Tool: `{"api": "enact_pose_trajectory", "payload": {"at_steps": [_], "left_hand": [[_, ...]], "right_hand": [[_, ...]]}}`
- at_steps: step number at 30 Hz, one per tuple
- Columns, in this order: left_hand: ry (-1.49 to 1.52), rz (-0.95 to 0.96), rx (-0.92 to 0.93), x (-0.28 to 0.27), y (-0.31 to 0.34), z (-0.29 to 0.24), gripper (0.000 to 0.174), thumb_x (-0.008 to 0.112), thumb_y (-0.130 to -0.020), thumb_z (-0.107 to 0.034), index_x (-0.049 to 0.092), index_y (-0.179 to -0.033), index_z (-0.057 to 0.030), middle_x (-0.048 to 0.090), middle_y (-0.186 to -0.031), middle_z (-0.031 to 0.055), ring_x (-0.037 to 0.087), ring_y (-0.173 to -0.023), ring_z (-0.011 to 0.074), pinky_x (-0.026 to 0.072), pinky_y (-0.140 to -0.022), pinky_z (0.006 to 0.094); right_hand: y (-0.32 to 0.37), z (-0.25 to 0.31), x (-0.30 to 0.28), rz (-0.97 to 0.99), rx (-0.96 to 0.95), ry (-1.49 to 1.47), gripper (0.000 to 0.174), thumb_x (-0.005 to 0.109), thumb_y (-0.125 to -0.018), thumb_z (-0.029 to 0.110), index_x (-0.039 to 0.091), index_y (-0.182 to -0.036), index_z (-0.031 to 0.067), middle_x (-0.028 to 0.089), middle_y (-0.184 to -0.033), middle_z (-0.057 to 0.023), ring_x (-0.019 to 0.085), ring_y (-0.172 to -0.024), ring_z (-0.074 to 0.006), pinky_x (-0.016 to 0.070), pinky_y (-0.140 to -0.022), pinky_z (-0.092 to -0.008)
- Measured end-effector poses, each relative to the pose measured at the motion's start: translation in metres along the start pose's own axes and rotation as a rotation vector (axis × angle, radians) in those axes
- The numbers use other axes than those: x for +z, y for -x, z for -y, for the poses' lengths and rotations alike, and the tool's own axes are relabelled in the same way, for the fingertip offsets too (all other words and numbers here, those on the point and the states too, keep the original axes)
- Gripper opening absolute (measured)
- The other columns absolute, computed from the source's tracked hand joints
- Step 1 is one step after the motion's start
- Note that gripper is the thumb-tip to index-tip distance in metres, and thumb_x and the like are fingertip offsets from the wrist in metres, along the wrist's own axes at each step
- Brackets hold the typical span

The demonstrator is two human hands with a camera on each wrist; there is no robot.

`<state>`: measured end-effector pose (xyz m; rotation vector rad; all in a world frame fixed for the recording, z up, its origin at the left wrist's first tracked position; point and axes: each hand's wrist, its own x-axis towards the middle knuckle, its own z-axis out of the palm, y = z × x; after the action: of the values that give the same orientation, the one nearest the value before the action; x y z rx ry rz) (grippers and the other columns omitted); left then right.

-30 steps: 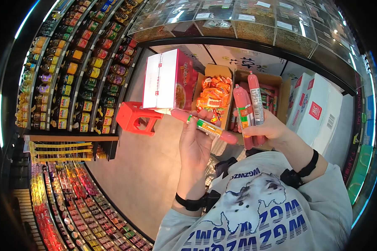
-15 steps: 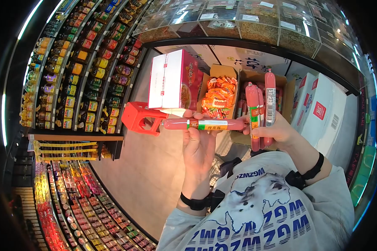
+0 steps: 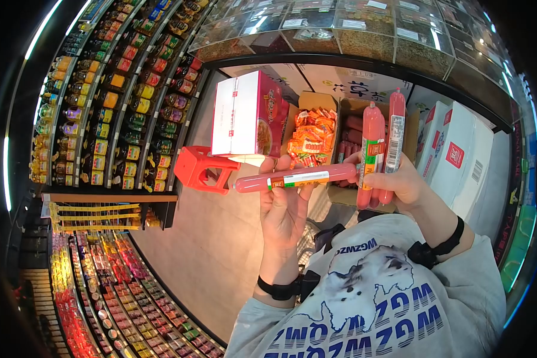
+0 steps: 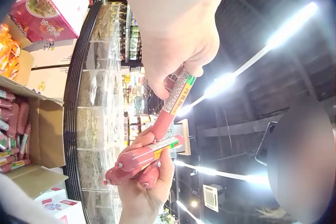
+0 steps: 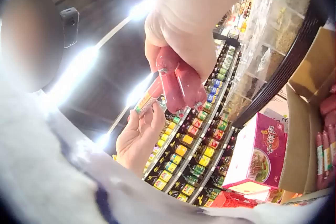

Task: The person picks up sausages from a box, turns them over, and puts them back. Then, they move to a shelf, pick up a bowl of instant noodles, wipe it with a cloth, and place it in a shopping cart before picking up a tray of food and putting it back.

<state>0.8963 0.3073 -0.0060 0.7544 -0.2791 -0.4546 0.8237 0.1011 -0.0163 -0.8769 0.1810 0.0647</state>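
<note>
One pink sausage, a long smooth cylinder in glossy casing w/ a green, white & yellow label (image 3: 298, 177), is held in midair in front of the person's torso. L hand (image 3: 283, 215) grips it: thumb on the near side, fingers behind, so that grip is clamped on the single sausage. R hand (image 3: 403, 185) is clamped round a bunch of similar pink sausages (image 3: 373, 122), at least 3. Main risk, I'd judge: the slick round casing could roll or slip out of L hand's grip if the thumb eases off; likewise one of the bunch could slide out, since a single hand squeezes several round pcs. A knock btwn the lone sausage's end & the bunch could cause either. Orientation: lone sausage's long axis runs L–R across the head view, nearly level, R end slightly higher; that end points at the bunch, the other toward a red plastic stool (image 3: 191, 167). Can't tell if sausage & bunch touch. The bunch stands roughly upright in that view, approx. crosswise to the lone one. Beyond: a brown cardboard box w/ more sausages (image 4: 51, 132), orange packets (image 3: 312, 132) next to it, a pink-and-white carton (image 3: 235, 119), plus shelved bottles (image 3: 105, 98) farther off.
</note>
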Motion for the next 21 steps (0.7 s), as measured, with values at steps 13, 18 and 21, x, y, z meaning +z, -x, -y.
{"api": "enact_pose_trajectory", "payload": {"at_steps": [13, 18, 21], "left_hand": [[0.046, 0.051, 0.008, -0.0022, 0.0015, 0.0021, 0.042, 0.049, -0.091, -0.018, 0.039, -0.131, -0.0231, 0.045, -0.131, -0.0007, 0.041, -0.121, 0.0223, 0.041, -0.1, 0.0435], [0.067, 0.098, 0.017, -0.0025, 0.0013, 0.0018, 0.041, 0.049, -0.091, -0.017, 0.04, -0.131, -0.0227, 0.045, -0.132, 0.0005, 0.039, -0.123, 0.0236, 0.0371, -0.103, 0.0456], [0.078, 0.118, 0.016, -0.0027, 0.0012, 0.0013, 0.041, 0.049, -0.091, -0.017, 0.04, -0.131, -0.0227, 0.045, -0.132, 0.0008, 0.038, -0.124, 0.0238, 0.0351, -0.104, 0.0463]], "right_hand": [[0.0034, 0.0065, 0.0007, -0.01, 0.007, 0.033, 0.052, 0.069, -0.069, 0.009, 0.048, -0.115, -0.0022, 0.058, -0.105, -0.0137, 0.06, -0.092, -0.0208, 0.0488, -0.083, -0.0342], [0.0035, 0.0044, -0.001, 0.01, -0.053, -0.037, 0.042, 0.067, -0.075, 0.002, 0.052, -0.114, -0.0018, 0.062, -0.101, -0.0121, 0.062, -0.09, -0.0187, 0.0501, -0.08, -0.0328], [0.0033, 0.0046, -0.0017, 0.031, -0.054, -0.007, 0.043, 0.067, -0.075, 0.002, 0.051, -0.115, -0.002, 0.062, -0.101, -0.012, 0.062, -0.09, -0.0187, 0.0499, -0.08, -0.033]]}}
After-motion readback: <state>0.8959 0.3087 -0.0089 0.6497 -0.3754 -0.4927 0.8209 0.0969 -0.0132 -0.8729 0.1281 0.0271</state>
